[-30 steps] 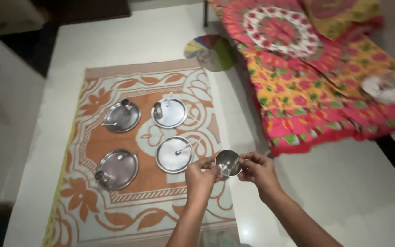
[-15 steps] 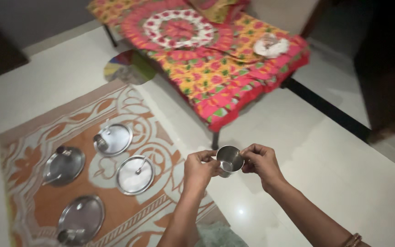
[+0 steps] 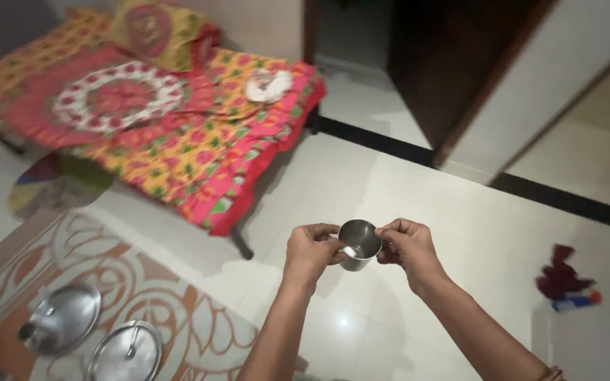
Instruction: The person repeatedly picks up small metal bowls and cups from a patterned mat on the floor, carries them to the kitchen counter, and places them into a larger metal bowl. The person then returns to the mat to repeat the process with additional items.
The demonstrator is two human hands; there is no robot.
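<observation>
I hold a small steel cup (image 3: 359, 243) in front of me with both hands, above the white tiled floor. My left hand (image 3: 311, 251) grips its left rim with the fingertips. My right hand (image 3: 405, 246) pinches the right rim. The cup is upright, its mouth facing up, and looks empty. At the lower left, an orange and white patterned mat (image 3: 142, 296) lies on the floor with round steel plates on it: one (image 3: 68, 319) bears a small cup, another (image 3: 123, 353) a spoon.
A low bed (image 3: 178, 134) with a bright pink, yellow and orange cover stands at the upper left, a white cloth (image 3: 267, 85) on it. A dark open doorway (image 3: 446, 63) is behind. A red cloth and a small object (image 3: 565, 282) lie on the floor at right.
The view has swung to the right: the mat and plates have slid to the lower left, and the doorway has come into view. Both hands still hold the cup the same way.
</observation>
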